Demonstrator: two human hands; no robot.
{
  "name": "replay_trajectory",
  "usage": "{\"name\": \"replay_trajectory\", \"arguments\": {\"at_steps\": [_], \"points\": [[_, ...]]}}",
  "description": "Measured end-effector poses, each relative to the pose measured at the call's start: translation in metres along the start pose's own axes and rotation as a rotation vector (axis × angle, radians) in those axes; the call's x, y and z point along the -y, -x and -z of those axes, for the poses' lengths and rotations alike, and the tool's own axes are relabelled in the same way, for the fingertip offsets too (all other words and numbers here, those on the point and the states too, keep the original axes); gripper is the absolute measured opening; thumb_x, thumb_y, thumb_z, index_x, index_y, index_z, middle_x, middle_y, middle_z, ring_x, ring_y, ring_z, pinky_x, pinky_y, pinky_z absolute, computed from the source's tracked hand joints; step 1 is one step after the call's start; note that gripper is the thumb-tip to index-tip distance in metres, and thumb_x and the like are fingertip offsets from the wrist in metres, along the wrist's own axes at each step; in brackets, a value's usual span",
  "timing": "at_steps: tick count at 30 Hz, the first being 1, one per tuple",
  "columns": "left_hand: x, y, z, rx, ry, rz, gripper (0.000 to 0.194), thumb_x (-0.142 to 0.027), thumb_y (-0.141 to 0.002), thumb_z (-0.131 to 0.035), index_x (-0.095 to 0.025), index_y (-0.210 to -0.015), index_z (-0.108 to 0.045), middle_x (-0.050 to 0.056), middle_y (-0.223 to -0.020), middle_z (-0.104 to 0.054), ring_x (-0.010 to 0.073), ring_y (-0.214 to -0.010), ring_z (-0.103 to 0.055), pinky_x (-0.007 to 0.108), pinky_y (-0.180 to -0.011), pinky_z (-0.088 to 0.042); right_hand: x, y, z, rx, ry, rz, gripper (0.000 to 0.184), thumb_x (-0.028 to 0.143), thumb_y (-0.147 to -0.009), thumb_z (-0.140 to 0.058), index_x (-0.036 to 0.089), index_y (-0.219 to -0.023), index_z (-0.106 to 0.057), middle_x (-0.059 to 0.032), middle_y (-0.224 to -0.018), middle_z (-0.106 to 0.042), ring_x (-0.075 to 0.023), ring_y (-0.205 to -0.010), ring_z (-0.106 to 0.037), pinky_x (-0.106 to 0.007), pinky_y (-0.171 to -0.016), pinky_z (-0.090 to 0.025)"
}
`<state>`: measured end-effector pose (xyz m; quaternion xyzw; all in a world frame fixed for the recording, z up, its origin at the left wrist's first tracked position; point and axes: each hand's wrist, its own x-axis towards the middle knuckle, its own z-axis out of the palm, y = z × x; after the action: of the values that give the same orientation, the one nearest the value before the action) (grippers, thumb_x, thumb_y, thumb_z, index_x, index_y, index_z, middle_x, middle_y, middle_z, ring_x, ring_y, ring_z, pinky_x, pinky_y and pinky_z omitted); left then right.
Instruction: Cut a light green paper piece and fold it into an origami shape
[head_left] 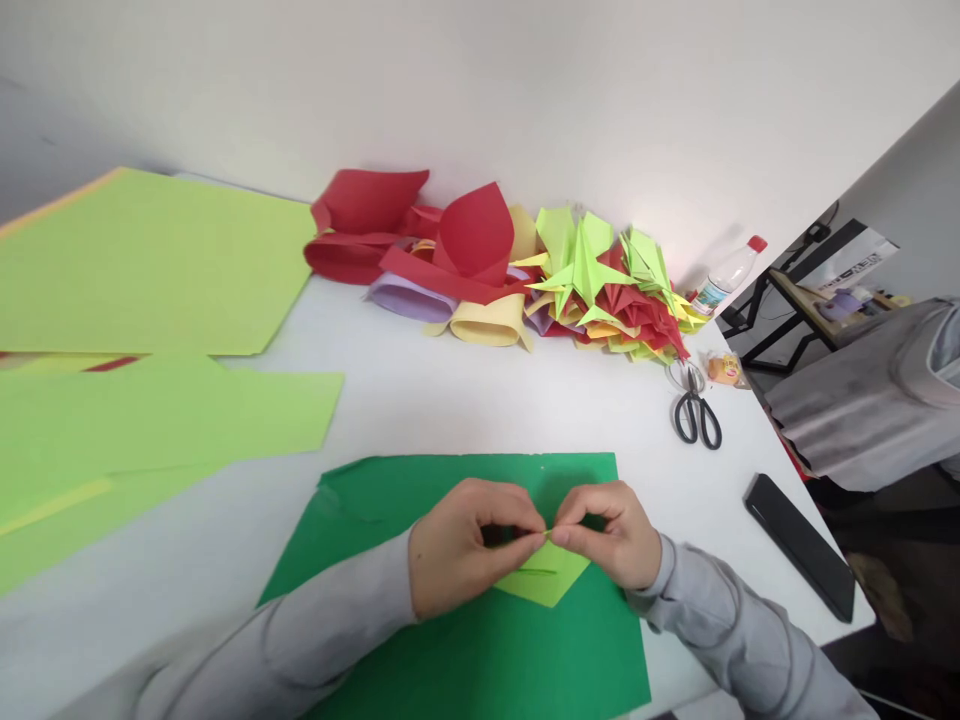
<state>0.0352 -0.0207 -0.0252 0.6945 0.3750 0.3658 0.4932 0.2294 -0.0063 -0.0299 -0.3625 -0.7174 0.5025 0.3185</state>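
A light green piece of folded paper [553, 580] lies over a dark green sheet [480, 655] on the table. My left hand [476, 545] pinches its upper edge between thumb and forefinger. Tip to tip with it, my right hand [611, 532] pinches the same edge from the other side. A slit or crease shows across the middle of the paper, and its lower end comes to a blunt point. My fingers hide the upper part of it.
Large light green sheets [165, 270] cover the left side. Along the wall lie rolled red paper [476, 235] and folded green paper stars [583, 270]. Black-handled scissors [697, 415], a bottle [727, 275], a small packet [724, 370] and a black case [801, 545] sit at right. A person's grey clothing [870, 400] shows beyond.
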Motion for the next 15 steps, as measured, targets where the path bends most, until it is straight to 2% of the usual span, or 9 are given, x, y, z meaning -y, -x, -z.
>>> {"name": "replay_trajectory", "arguments": {"at_steps": [2, 7, 15], "points": [[-0.0001, 0.0005, 0.0001, 0.026, 0.037, 0.023, 0.021, -0.022, -0.077, -0.057, -0.015, -0.064, -0.072, 0.001, -0.057, -0.058, 0.0099, -0.051, -0.049, 0.021, -0.049, -0.034, 0.0005, 0.0006, -0.0019, 0.017, 0.007, -0.004, 0.034, 0.044, -0.080, -0.064, 0.016, -0.062, -0.063, -0.0021, -0.058, -0.060, -0.0109, -0.053, -0.051, -0.024, -0.053, -0.042], [0.0014, 0.0010, 0.0007, 0.000, 0.083, 0.059, 0.020, -0.022, -0.076, -0.058, -0.016, -0.061, -0.070, -0.001, -0.056, -0.055, 0.0095, -0.050, -0.046, 0.021, -0.049, -0.033, -0.0003, -0.0012, -0.0003, 0.079, -0.008, -0.035, 0.037, 0.049, -0.083, -0.058, 0.016, -0.068, -0.062, -0.0006, -0.058, -0.057, -0.0098, -0.053, -0.046, -0.022, -0.050, -0.038], [0.0031, 0.0020, -0.0043, 0.030, 0.035, 0.082, 0.020, -0.023, -0.075, -0.055, -0.015, -0.061, -0.066, -0.001, -0.057, -0.052, 0.0091, -0.050, -0.045, 0.020, -0.048, -0.032, 0.0037, -0.0005, -0.0031, 0.092, 0.115, 0.073, 0.026, 0.036, -0.085, -0.055, 0.018, -0.065, -0.057, 0.0001, -0.058, -0.055, -0.0105, -0.053, -0.048, -0.023, -0.052, -0.039]]}}
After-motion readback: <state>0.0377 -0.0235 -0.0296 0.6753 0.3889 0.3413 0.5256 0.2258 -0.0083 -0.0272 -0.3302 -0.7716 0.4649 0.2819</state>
